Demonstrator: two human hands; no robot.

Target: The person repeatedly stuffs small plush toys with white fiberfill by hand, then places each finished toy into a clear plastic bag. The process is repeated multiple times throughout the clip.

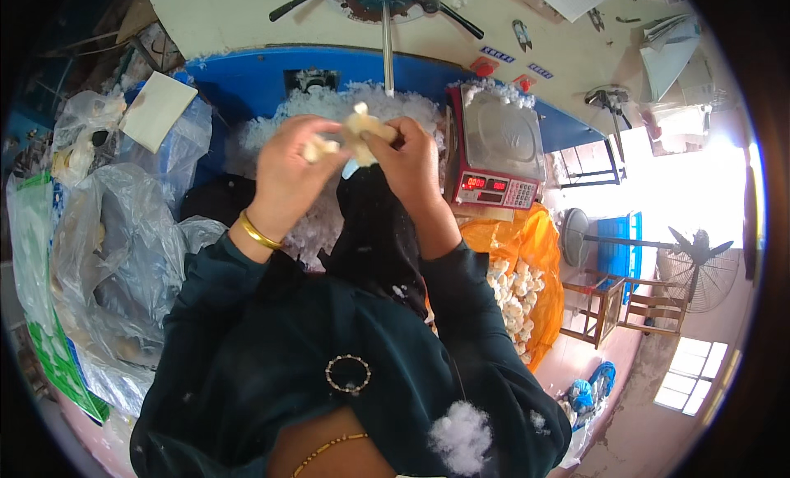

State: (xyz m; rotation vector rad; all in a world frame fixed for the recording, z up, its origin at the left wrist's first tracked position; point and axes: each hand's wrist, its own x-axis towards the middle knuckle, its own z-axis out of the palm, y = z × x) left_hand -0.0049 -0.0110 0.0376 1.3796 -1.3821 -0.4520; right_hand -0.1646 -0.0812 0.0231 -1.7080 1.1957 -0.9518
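Head view shows the right hand pinching a cream plush piece above white fluff, the left hand grasping a smaller cream piece; perhaps this is stuffing, and next calls for steady pinching.

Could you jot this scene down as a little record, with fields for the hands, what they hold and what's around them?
Left hand: the left hand holds a small pale piece
Right hand: the right hand pinches a cream plush piece
Loose material: white fluff around the hands
Right side: red-framed scale, display lit; orange bag holding many cream pieces
Left side: clear plastic bags
Worn: gold bangle, left wrist
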